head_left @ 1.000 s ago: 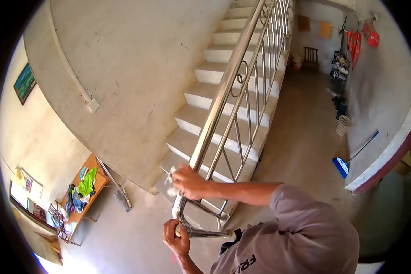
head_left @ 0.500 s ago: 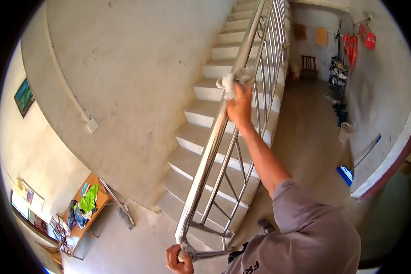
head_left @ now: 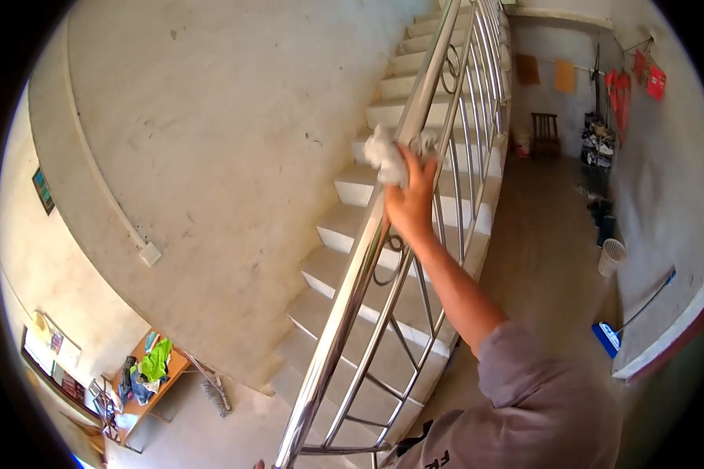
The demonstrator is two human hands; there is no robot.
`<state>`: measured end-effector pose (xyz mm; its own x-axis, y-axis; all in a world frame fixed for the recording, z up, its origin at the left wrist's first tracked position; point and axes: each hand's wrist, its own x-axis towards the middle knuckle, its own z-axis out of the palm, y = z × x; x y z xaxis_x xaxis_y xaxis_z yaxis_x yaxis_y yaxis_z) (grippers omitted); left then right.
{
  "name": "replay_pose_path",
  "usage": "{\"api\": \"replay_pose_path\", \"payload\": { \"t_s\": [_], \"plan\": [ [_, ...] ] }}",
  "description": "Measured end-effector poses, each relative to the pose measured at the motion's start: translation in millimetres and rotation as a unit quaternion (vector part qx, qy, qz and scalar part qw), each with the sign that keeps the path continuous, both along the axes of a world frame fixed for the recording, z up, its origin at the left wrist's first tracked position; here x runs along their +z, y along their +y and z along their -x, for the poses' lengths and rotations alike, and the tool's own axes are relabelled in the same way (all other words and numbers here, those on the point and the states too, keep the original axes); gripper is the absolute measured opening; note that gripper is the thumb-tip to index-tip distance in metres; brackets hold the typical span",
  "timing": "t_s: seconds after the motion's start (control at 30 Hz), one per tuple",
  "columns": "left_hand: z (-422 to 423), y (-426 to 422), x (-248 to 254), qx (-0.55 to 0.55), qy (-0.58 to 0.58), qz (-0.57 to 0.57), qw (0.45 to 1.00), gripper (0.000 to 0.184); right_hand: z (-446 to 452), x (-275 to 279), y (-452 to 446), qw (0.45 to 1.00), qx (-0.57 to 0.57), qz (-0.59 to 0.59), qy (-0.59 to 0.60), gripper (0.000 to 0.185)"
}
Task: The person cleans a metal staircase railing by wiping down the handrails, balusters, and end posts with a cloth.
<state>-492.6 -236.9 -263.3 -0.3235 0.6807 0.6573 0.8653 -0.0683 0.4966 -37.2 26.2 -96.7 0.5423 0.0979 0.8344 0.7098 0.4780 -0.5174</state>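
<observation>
My right hand point(head_left: 411, 195) is closed round a crumpled pale cloth point(head_left: 386, 156) and presses it against the top of the shiny metal handrail point(head_left: 344, 313). Part of the cloth sticks out on each side of the rail. Just a fingertip or two of my left hand point(head_left: 260, 465) shows at the bottom edge, left of the rail's lower end; the rest is out of the frame, so what it holds is hidden. Below the handrail, metal bars point(head_left: 383, 313) with ring ornaments run along the stairs.
Pale stairs point(head_left: 344, 258) climb beyond the railing. A table point(head_left: 172, 367) with clothes and a mop point(head_left: 217, 397) are at lower left. On the right are a blue broom point(head_left: 605, 339), a white basket point(head_left: 612, 256), shoes point(head_left: 598, 144) and a wooden chair point(head_left: 545, 133).
My right hand went up the handrail with the cloth, then stayed at about that height. My left hand has slipped almost fully out of view at the bottom. The view has shifted up the stairs.
</observation>
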Motion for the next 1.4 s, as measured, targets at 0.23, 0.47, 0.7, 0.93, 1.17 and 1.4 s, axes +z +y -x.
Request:
{"api": "replay_pose_path", "payload": {
  "t_s": [0.23, 0.47, 0.7, 0.93, 1.17, 1.4],
  "plan": [
    [-68.6, 97.3, -15.5, -0.093, -0.069, 0.005, 0.993, 0.048, -88.5, 52.0, 34.1, 0.999, -0.004, -0.037, -0.008, 0.044],
    [-83.4, 122.7, -49.9, 0.02, -0.092, 0.02, 0.995, 0.049, -66.9, 41.6, 0.0, 0.98, -0.055, -0.028, -0.187, 0.041],
    [-74.5, 126.6, -64.7, 0.019, -0.045, -0.03, 0.998, 0.043, -139.2, 124.2, 29.9, 0.879, -0.231, 0.146, -0.39, 0.034],
    [-62.3, 128.9, -77.0, 0.036, 0.054, -0.034, 0.997, 0.034, -45.9, 137.3, 10.8, 0.685, -0.079, 0.508, -0.516, 0.032],
    [-60.1, 130.1, -79.1, 0.031, 0.103, -0.04, 0.993, 0.017, -3.2, 99.3, -16.9, 0.676, 0.148, 0.47, -0.548, 0.031],
    [-60.0, 131.9, -82.4, 0.045, 0.195, -0.08, 0.976, 0.015, -126.3, 138.5, 21.8, 0.904, -0.155, 0.215, -0.336, 0.033]
  ]
}}
